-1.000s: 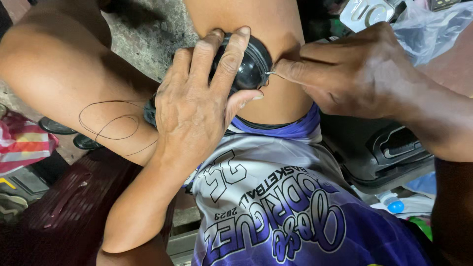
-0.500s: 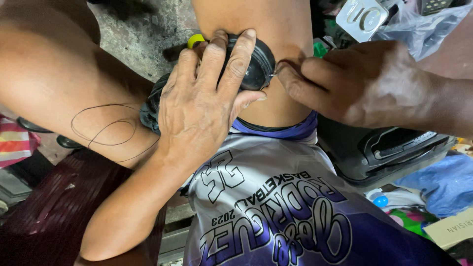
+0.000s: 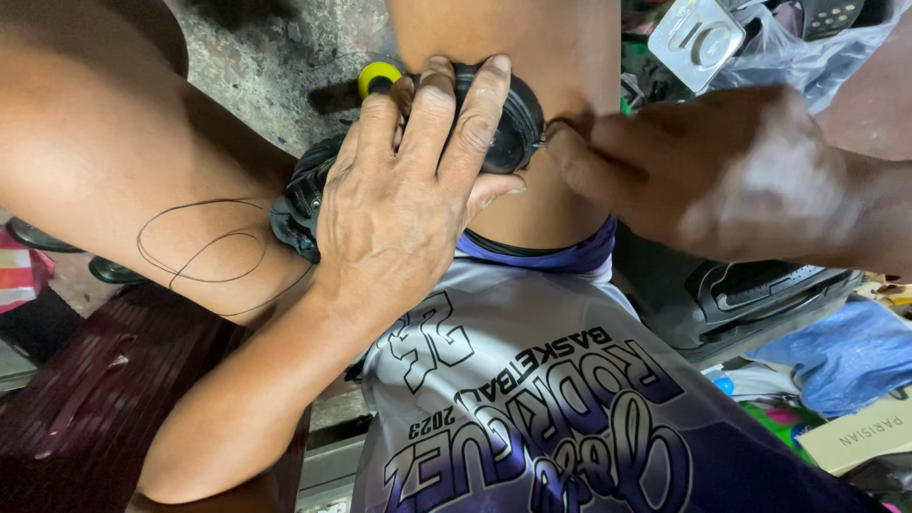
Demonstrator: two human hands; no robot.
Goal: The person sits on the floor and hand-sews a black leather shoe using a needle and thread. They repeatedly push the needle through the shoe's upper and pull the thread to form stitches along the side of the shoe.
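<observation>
The left hand [image 3: 404,199] lies spread, fingers clamped over a black rounded shoe-like object [image 3: 508,123] held against the person's bare knees. The right hand [image 3: 722,176] is closed in a pinch at the object's right edge, seemingly on a needle or thread end too small to confirm. A loose thin black thread [image 3: 195,247] loops across the left thigh. A yellow-capped tool [image 3: 378,78] sits just behind the left fingers. Judgement: sound work here calls for firm downward pressure from the left hand, a straight, steady pull from the pinch, and keeping the slack thread free of snags.
</observation>
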